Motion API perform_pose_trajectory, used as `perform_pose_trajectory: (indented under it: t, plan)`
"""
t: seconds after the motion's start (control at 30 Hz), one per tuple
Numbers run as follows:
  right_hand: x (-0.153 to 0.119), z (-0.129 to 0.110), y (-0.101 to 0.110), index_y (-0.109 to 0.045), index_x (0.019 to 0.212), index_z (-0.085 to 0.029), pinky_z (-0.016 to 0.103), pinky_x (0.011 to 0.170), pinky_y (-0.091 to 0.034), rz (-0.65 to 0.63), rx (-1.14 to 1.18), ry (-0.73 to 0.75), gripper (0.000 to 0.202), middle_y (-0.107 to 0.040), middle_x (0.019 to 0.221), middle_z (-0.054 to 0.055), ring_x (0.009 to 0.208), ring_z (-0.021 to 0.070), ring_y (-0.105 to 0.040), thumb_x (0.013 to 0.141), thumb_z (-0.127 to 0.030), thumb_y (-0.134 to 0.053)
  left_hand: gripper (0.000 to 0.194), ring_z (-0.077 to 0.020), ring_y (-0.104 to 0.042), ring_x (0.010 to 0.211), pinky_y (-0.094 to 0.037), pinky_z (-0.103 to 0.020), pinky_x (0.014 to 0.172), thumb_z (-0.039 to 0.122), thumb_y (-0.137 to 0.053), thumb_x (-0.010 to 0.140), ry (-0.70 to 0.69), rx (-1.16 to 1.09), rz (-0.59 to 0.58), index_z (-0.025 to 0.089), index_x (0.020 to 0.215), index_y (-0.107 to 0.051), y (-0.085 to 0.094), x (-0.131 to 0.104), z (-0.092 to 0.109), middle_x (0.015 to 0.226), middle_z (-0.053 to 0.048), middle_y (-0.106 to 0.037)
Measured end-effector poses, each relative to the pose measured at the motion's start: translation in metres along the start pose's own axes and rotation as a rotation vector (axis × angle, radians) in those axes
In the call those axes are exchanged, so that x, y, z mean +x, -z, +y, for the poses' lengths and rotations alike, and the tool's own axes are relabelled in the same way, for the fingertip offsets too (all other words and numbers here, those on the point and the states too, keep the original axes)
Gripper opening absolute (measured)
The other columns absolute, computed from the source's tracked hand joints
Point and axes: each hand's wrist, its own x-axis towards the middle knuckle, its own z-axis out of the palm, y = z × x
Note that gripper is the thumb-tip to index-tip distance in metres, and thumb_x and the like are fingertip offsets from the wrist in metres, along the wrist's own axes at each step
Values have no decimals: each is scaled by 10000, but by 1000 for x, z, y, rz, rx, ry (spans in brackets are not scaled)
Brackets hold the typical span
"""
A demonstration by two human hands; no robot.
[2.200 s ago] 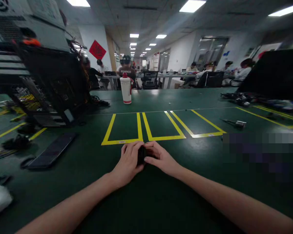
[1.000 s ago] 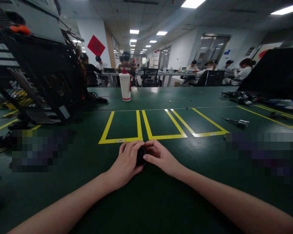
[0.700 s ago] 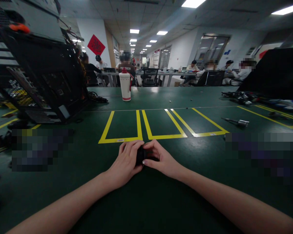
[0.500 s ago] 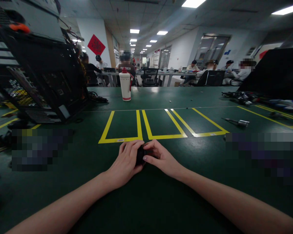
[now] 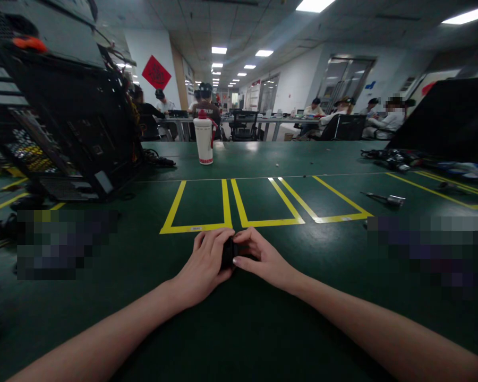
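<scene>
Between my two hands is a small black object (image 5: pixel 228 254), mostly covered by fingers, so its kind cannot be made out. My left hand (image 5: pixel 207 260) wraps over its left side and top, palm down. From the right, my right hand (image 5: pixel 262 260) grips its edge, thumb in front and fingers curled behind. Both hands are low at the green table (image 5: pixel 239 334), just in front of the yellow tape outlines (image 5: pixel 195 229).
A white bottle with a red lid (image 5: pixel 204 140) stands beyond the tape. At left is an open black computer case (image 5: pixel 63 122) with cables. A screwdriver-like tool (image 5: pixel 386 199) lies at right, near a dark panel (image 5: pixel 446 122). People sit at tables farther back.
Both hands keep their places around the black object, with barely any finger movement. The whole view has shifted very slightly.
</scene>
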Motion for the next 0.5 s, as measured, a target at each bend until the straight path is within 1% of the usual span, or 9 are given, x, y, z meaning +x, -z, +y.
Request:
perform_pose_trajectory:
  t: [0.13, 0.33, 0.5]
  plan:
    - [0, 0, 0, -471, 957, -218, 346, 854, -448, 10, 26, -15, 218, -459, 1023, 18, 977, 151, -497, 757, -221, -557, 596, -254, -377, 1143, -268, -484, 967, 143, -531, 739, -9, -14, 3, 211, 1240, -215, 2, 0, 0, 1225, -91, -388]
    - [1, -2, 1, -448, 1019, -218, 377, 907, -418, 3, 19, -63, 289, -461, 1074, 27, 1044, 167, -467, 754, -218, -564, 596, -255, -378, 1143, -268, -477, 969, 143, -537, 735, -12, -14, 4, 206, 1236, -221, 2, -1, -1, 1221, -97, -392]
    - [1, 0, 1, -442, 995, -216, 369, 882, -440, -17, 37, -44, 304, -459, 1027, 17, 973, 151, -502, 730, -204, -591, 611, -259, -378, 1143, -265, -488, 966, 143, -538, 732, -11, -22, 2, 217, 1244, -212, 2, -1, -1, 1222, -92, -395]
